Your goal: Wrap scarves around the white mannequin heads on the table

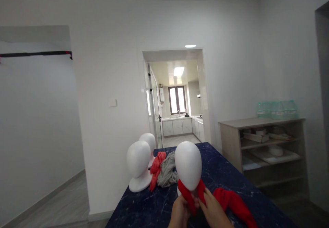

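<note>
The left hand (179, 211) grasps one end of a soft bright-red cloth scarf (188, 197), its two lengths converging toward the person from beneath a smooth white egg-shaped mannequin head (188, 164), while the right hand (214, 210), about equally near, grips the other.

This looks like a home to me: through the white-framed doorway (205, 94) I can see a fitted kitchen (180, 139), with white marbled cupboards (177, 127), a curved metal tap (178, 112) below a dark-framed window (177, 99), and a white, boxy, wall-mounted water heater (161, 94). Nearer stands a pale wooden shelf unit (230, 146) bearing green-tinted plastic bottles (277, 110).
</note>
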Action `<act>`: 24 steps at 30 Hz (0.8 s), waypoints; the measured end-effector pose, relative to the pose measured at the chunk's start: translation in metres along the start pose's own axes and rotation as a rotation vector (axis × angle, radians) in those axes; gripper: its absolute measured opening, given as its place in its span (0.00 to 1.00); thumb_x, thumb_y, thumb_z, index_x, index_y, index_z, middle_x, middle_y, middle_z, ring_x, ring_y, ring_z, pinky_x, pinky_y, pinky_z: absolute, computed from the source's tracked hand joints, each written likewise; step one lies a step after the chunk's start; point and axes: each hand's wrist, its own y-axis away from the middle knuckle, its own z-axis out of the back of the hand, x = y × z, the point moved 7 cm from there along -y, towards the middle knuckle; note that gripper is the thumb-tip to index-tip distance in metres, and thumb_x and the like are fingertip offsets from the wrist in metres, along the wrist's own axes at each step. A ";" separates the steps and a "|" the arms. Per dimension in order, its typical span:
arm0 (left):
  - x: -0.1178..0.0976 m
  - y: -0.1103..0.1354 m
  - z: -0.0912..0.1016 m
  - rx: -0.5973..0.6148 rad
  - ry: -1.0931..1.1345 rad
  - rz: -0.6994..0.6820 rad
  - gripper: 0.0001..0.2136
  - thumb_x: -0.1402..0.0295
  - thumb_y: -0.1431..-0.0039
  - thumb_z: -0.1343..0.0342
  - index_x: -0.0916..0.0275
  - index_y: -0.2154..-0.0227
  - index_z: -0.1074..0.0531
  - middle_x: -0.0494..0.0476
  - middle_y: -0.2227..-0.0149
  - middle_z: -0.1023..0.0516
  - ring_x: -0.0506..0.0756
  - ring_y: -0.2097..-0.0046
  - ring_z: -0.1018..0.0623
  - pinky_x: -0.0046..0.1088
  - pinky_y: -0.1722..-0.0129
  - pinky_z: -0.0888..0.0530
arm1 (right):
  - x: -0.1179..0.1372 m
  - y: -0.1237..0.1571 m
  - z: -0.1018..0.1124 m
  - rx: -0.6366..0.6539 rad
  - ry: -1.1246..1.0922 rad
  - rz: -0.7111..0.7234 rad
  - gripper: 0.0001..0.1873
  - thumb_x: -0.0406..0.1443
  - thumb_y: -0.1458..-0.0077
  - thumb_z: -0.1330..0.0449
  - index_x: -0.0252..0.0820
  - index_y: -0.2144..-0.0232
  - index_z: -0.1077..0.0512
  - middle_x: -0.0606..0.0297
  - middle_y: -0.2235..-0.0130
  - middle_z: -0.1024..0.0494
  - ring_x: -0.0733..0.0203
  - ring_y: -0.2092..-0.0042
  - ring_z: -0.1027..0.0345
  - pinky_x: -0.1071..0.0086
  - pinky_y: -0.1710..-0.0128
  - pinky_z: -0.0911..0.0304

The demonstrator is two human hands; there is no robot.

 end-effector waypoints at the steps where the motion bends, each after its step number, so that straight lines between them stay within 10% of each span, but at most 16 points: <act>1: -0.003 -0.002 -0.002 0.038 -0.107 -0.069 0.11 0.72 0.62 0.44 0.66 0.72 0.23 0.65 0.69 0.16 0.63 0.65 0.15 0.36 0.63 0.22 | -0.002 0.001 -0.001 -0.003 0.001 0.002 0.25 0.41 0.34 0.47 0.38 0.43 0.22 0.47 0.40 0.23 0.47 0.39 0.27 0.61 0.36 0.36; 9: -0.020 -0.001 -0.008 0.065 -0.601 -0.316 0.12 0.64 0.47 0.41 0.64 0.63 0.19 0.60 0.67 0.14 0.59 0.70 0.19 0.33 0.68 0.26 | -0.013 0.009 -0.008 -0.042 0.083 -0.064 0.26 0.40 0.37 0.46 0.35 0.41 0.24 0.46 0.37 0.24 0.45 0.34 0.30 0.60 0.33 0.37; 16: -0.031 0.004 -0.016 0.109 -0.561 -0.374 0.15 0.67 0.48 0.34 0.66 0.58 0.18 0.64 0.59 0.13 0.63 0.61 0.16 0.38 0.55 0.22 | -0.003 0.028 -0.004 -0.191 0.163 -0.123 0.21 0.44 0.34 0.48 0.40 0.52 0.22 0.47 0.54 0.15 0.46 0.49 0.20 0.62 0.48 0.29; 24: -0.028 0.001 -0.013 0.148 -0.495 -0.363 0.19 0.67 0.49 0.33 0.69 0.53 0.19 0.67 0.56 0.13 0.64 0.57 0.15 0.40 0.49 0.22 | 0.004 0.025 0.005 -0.294 -0.118 -0.136 0.21 0.49 0.41 0.42 0.43 0.54 0.21 0.51 0.50 0.15 0.44 0.47 0.20 0.58 0.46 0.27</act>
